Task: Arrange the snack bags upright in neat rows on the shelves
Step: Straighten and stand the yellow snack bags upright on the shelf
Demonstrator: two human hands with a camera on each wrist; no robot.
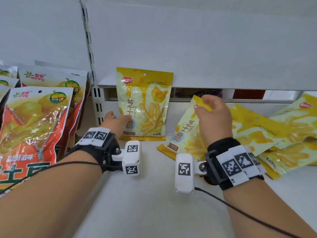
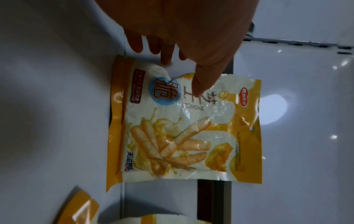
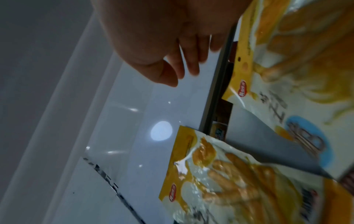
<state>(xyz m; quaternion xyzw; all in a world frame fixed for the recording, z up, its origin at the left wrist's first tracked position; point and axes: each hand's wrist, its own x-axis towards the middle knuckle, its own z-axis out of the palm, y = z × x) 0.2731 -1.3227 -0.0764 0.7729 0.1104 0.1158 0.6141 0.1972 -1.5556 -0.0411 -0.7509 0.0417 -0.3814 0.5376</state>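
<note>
On the far left of the white shelf [image 1: 137,194], a row of orange bags [image 1: 34,131] stands upright, one behind another. Just right of them my left hand [image 1: 116,122] reaches forward with relaxed fingers; the wrist view shows my thumb [image 2: 201,84] pressing the front of the standing yellow bag [image 1: 144,103] while the other fingers touch its left edge, so I steady it rather than grip it. That bag stands upright against the back wall [image 1: 205,48], label facing me. Further right my right hand [image 1: 212,115] hangs above a second yellow bag [image 1: 185,133], which leans tilted on the shelf. From the head view the fingers look close to its top corner, but the wrist view shows them [image 3: 191,63] loose and apart from the foil, holding nothing, as far as the blur lets me judge. On the far right a heap of yellow bags [image 1: 274,134] lies flat and overlapping.
</note>
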